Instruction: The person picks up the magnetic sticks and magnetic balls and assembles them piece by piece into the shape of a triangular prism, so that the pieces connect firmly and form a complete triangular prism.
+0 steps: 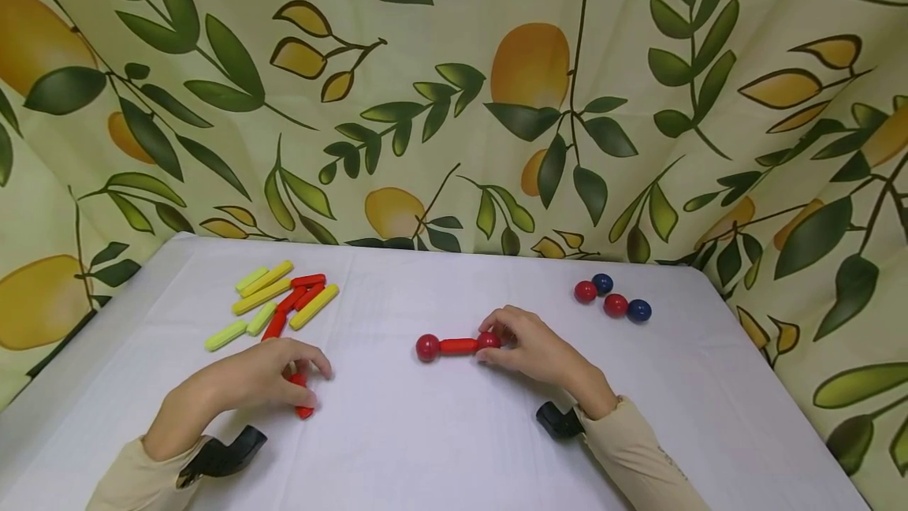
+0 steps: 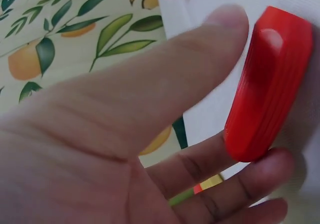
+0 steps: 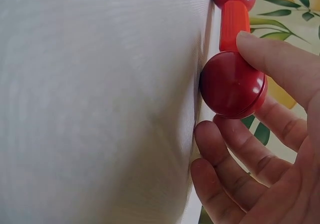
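Note:
In the head view, my right hand [image 1: 525, 344] grips the right red ball [image 1: 488, 344] of a joined piece. A short red rod [image 1: 459, 347] links it to another red ball [image 1: 427, 348] on the left. The right wrist view shows the thumb along the near ball [image 3: 232, 87] and rod [image 3: 234, 24], with fingertips curled below. At the left, my left hand [image 1: 258, 377] holds a loose red rod [image 1: 303, 412] low over the table. In the left wrist view this ridged rod [image 2: 270, 84] lies between thumb and fingers, a fingertip at its lower end.
Beyond the left hand lie yellow rods [image 1: 314, 307], light green rods [image 1: 225, 335] and several red rods [image 1: 289, 300]. Red balls [image 1: 615, 305] and blue balls [image 1: 639, 311] sit at the back right. A patterned curtain [image 1: 426, 101] hangs behind the white table [image 1: 397, 440].

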`<state>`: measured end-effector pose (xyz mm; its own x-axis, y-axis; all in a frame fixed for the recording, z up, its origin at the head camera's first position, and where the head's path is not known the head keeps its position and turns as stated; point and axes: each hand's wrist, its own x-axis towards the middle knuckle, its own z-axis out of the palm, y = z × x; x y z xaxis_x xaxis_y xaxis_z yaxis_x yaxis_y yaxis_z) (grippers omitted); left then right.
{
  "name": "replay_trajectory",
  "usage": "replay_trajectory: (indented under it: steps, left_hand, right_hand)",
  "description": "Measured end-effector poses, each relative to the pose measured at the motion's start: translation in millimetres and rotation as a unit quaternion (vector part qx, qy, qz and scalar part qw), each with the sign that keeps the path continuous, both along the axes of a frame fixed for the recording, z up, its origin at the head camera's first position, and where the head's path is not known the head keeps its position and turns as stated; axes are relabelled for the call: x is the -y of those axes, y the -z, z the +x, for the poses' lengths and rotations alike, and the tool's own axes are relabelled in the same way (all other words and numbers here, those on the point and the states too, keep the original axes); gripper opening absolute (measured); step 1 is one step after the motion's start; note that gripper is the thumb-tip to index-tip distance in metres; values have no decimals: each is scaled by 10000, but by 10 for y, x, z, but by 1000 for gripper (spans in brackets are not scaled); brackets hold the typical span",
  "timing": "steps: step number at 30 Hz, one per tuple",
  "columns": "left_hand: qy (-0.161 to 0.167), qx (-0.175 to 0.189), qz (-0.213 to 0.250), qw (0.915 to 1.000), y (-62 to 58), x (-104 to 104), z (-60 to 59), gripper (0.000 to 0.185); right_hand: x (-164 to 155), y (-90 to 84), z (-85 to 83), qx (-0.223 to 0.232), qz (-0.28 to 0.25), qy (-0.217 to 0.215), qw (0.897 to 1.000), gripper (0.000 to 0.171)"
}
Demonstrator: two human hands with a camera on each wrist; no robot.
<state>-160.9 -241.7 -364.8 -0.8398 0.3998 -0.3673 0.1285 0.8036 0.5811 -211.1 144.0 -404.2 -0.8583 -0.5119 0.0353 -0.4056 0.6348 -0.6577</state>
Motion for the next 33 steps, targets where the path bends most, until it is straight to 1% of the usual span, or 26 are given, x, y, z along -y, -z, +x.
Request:
replay_trajectory:
  steps: [4, 8, 11, 13, 16, 20, 23, 27, 31, 33]
  left_hand:
    - [36, 119, -28, 9999, -6, -14, 20, 45]
    - [143, 166, 0, 9998, -12, -33, 43, 48]
    - [150, 90, 49, 9998, -4, -75, 35, 45]
    - [181, -29, 87, 9998, 14, -94, 23, 44]
    - [306, -192, 205, 9991, 43, -122, 10, 41]
    - [473, -336, 360, 9977, 68, -171, 24, 36]
    - [528, -392, 492, 9966, 84, -203, 31, 38]
    - [435, -366, 531, 9970, 103, -229, 21, 43]
    - [284, -263, 398, 9985, 107, -242, 15, 40]
    - [270, -289, 352, 9986, 114, -250, 14, 38]
  right_hand:
    - [-7, -4, 1, 64, -27, -10, 10000, 30]
    - [2, -4, 1, 92, 17, -9, 10000, 31]
    - [-2, -3, 0, 75, 43, -3, 10000, 32]
    - [-4, -3, 0, 65, 45, 1, 10000, 32]
    - [-4, 0, 3, 77, 36, 5, 10000, 32]
    - [0, 1, 8, 81, 26, 17, 10000, 31]
    - [6, 3, 11, 93, -9, 19, 10000, 31]
    - [11, 12, 13, 139, -60, -8, 9999, 31]
    - [10, 17, 11, 135, -57, -7, 9999, 31]
    - [7, 15, 11, 123, -48, 5, 9999, 31]
